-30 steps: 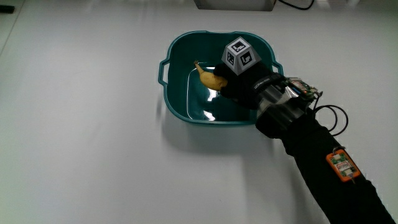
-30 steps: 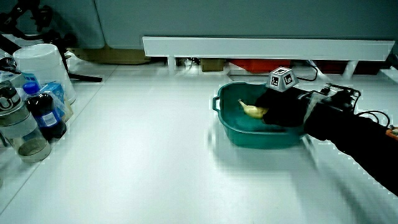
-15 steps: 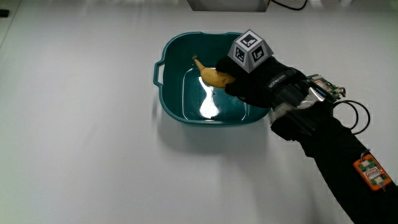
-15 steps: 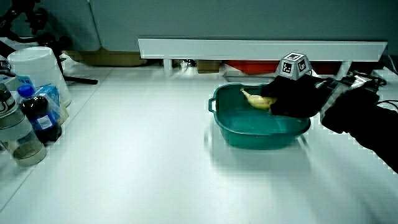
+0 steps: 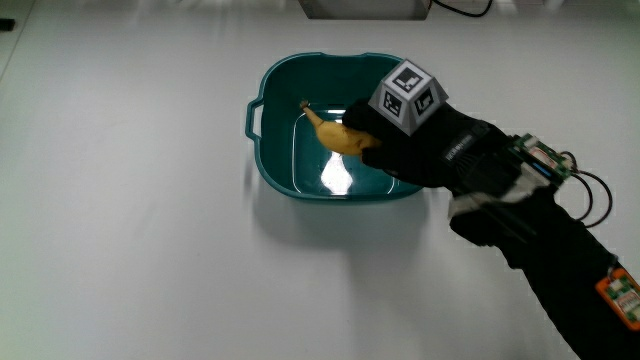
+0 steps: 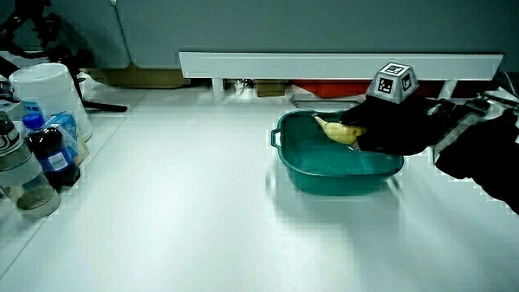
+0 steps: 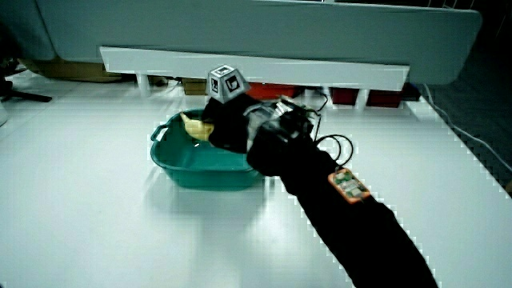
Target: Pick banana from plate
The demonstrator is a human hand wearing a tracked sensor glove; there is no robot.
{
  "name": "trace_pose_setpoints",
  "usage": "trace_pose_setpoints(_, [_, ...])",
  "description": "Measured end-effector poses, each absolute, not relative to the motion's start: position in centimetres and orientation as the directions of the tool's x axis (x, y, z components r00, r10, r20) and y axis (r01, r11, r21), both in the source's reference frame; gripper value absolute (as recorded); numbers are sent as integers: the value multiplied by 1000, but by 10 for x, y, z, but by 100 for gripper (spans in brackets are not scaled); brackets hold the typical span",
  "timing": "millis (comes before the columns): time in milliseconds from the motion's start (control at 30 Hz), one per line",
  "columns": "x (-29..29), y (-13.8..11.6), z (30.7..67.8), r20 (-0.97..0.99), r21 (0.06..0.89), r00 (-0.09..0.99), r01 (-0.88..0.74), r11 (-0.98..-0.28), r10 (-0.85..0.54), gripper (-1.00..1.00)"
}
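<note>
Teal plastic tub (image 5: 275, 160) sits out on the white table (image 5: 130, 250), and the hand (image 5: 425, 145) hangs over it with its fingers closed round a yellow banana (image 5: 333, 134), held clear above the tub's floor at about rim height in a side view (image 6: 339, 130). Bottles (image 6: 50, 154) and a white container (image 6: 50, 89) crowd the table's edge, well apart from the tub. A low partition (image 6: 340, 63) runs along the table; open tabletop lies all round the tub.

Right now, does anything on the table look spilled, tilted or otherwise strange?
Nothing stands out. The teal basin sits level on the table, and the hand grips the banana above it.
</note>
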State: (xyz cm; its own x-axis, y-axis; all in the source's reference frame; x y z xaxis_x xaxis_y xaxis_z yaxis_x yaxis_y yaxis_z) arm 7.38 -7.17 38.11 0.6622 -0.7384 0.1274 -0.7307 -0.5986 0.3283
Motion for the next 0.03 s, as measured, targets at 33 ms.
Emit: trace_pose_setpoints(33, [73, -68, 377, 147, 334, 657, -737, -588, -740, 100])
